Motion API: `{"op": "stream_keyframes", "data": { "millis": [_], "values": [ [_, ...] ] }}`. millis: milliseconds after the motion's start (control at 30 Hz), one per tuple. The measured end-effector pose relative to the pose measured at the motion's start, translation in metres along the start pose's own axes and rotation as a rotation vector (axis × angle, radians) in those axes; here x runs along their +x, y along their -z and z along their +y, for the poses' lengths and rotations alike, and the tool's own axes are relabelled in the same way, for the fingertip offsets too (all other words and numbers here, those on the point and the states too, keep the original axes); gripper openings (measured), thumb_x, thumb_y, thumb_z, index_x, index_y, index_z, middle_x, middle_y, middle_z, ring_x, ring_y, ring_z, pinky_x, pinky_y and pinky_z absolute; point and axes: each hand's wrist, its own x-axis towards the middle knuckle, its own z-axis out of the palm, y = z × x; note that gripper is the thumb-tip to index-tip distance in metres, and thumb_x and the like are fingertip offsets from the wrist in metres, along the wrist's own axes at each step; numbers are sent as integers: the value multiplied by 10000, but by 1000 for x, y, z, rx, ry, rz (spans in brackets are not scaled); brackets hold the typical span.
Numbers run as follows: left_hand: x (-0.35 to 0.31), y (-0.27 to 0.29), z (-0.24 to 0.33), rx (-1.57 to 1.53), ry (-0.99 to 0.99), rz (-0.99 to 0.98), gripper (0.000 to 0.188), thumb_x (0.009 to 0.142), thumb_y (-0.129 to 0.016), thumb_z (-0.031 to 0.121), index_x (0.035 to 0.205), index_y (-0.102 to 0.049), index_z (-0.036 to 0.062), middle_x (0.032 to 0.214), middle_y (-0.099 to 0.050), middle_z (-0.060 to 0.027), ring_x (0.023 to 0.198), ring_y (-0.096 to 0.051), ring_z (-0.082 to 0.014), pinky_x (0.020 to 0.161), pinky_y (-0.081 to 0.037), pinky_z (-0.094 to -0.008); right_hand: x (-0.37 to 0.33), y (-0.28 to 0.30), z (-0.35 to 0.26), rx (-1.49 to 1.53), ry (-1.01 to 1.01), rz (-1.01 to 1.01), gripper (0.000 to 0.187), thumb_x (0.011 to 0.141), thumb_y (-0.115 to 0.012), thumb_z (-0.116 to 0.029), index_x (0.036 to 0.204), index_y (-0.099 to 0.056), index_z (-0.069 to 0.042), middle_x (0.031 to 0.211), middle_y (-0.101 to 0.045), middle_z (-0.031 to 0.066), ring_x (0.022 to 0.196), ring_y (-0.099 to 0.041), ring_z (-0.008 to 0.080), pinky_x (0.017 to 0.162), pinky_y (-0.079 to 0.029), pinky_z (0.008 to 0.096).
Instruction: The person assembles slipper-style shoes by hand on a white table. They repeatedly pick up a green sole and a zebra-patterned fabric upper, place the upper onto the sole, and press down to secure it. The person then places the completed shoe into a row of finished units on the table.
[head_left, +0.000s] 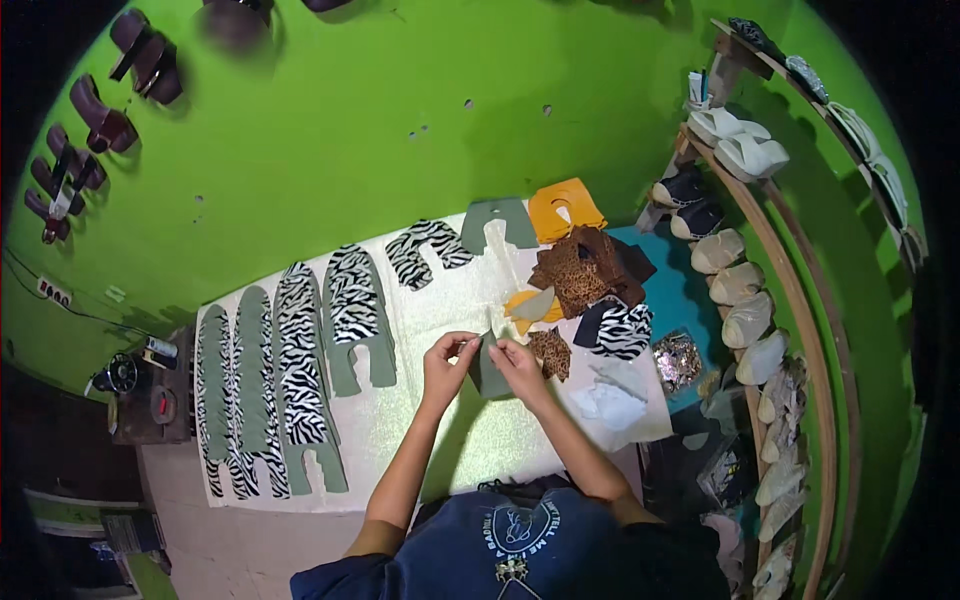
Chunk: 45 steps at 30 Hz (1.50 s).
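Both the left hand (pixel 449 362) and right hand (pixel 519 366) are pinching a grey-green piece (pixel 490 382) between narrowed fingers (pixel 467 341). Uneven pulling could be creasing or stretching its upper edge.

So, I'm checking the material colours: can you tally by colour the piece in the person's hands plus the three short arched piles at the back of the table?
Green: 2 (held green piece, arched green pile)
Black-and-white striped: 1 (arched striped pile)
Orange: 1 (arched orange pile)
Total: 4
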Motion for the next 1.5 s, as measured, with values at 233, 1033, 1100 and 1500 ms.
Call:
{"op": "stream_keyframes", "data": {
  "millis": [233,1033,1100,1500],
  "values": [
    [-46,29,21,237,-134,-317,127,807,-575,91,890,-601,-1,845,-620,-101,725,-590,-176,657,-459,-272,-59,-5,-41,-723,407,170,224,850,-480,-74,1059,-539,-21,1141,-487,131,1025,-491,255,859,-396,311],
    [-67,43,-103,27,189,-101,140,820,-587,109,871,-611,-19,766,-617,-47,649,-541,-84,583,-438,-218,-52,8,38,-664,-78,-29,218,824,-574,-187,954,-537,-16,811,-609,124,738,-587,212,656,-448,312],
    [-59,42,-113,96,144,-107,130,807,-596,103,854,-612,-17,742,-619,-72,634,-542,-99,584,-439,-237,-47,11,51,-751,-101,-2,234,805,-585,-195,966,-537,-31,831,-607,157,756,-589,279,675,-444,337],
    [-47,42,-112,514,-43,-79,112,748,-613,97,847,-607,45,844,-575,-116,765,-548,-288,682,-446,-364,-38,8,65,-969,-122,97,214,764,-606,-185,938,-551,-73,923,-566,95,864,-559,269,723,-456,357]
  ]
}}
